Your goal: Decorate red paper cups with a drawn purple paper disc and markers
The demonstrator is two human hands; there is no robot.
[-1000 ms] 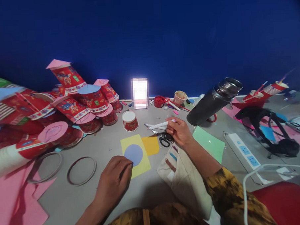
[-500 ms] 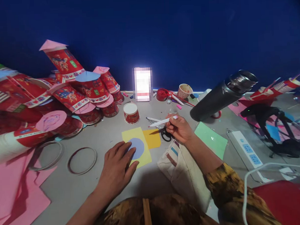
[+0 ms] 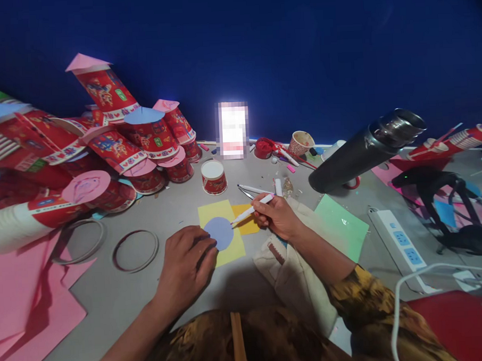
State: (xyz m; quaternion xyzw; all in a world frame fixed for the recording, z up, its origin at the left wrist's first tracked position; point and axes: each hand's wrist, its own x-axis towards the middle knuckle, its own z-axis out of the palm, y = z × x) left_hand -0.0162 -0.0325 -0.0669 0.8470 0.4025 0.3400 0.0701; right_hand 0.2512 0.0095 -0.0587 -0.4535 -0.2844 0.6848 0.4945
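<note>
A purple paper circle [image 3: 220, 232] lies on a yellow paper sheet [image 3: 235, 250], with an orange piece of paper [image 3: 249, 226] partly under the yellow one. My left hand [image 3: 188, 257] rests palm down at the circle's left side, fingertips on its edge, fingers loosely spread and gripping nothing. In my right hand [image 3: 276, 216] is a white marker pen [image 3: 248, 214], held slanted with its tip at the circle's right edge. Scissors [image 3: 246, 193] and another white marker [image 3: 253, 189] lie just beyond; my right hand hides part of them. A cream cloth [image 3: 297, 274] spreads beneath my right forearm.
Stacked red paper cups [image 3: 101, 91] with paper tops fill the left. A single cup [image 3: 214, 177] stands upside down ahead, before a bright phone-like screen [image 3: 233, 130]. Two rings [image 3: 135, 251] lie left. Rightward are a tilted black flask [image 3: 355, 151], green paper [image 3: 342, 226] and a power strip [image 3: 395, 243].
My right hand has moved left and down, bringing the marker's tip to the circle's right edge. My left hand stays nearly in place. The whole view has shifted slightly.
</note>
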